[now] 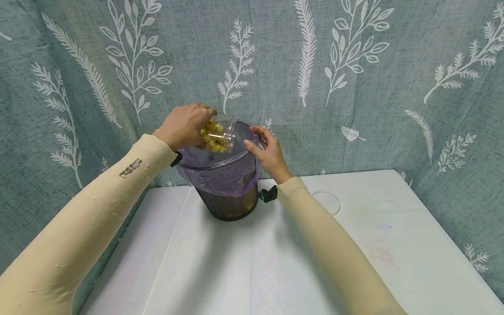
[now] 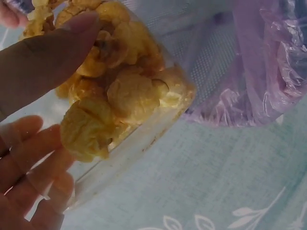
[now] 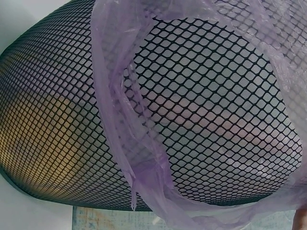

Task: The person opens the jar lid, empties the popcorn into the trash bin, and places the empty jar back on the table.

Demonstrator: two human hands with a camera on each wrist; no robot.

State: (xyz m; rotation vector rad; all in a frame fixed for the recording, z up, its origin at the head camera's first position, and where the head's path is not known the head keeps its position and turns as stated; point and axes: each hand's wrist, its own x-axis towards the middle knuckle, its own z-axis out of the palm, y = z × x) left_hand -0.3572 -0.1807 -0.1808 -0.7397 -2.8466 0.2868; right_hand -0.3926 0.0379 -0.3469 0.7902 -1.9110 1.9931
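Note:
My left hand (image 1: 187, 127) grips a clear plastic jar (image 1: 231, 131) of yellow popcorn (image 1: 214, 135), tipped sideways over the trash bin. In the left wrist view the thumb (image 2: 53, 60) lies across the jar, with fingers curled round its other side. The black mesh trash bin (image 1: 232, 205) stands tilted on the table, lined with a purple plastic bag (image 1: 220, 179) folded over its rim. At the rim's right side, my right hand (image 1: 271, 155) holds the edge between thumb and fingers. Through the mesh, a yellowish mass (image 3: 45, 139) shows low in the bin.
A thin, pale ring (image 1: 337, 203) lies on the white table (image 1: 354, 249), right of the bin and beyond the right forearm. Behind the table hangs a grey-green curtain (image 1: 271, 57) with white leaf prints, which also runs along both sides.

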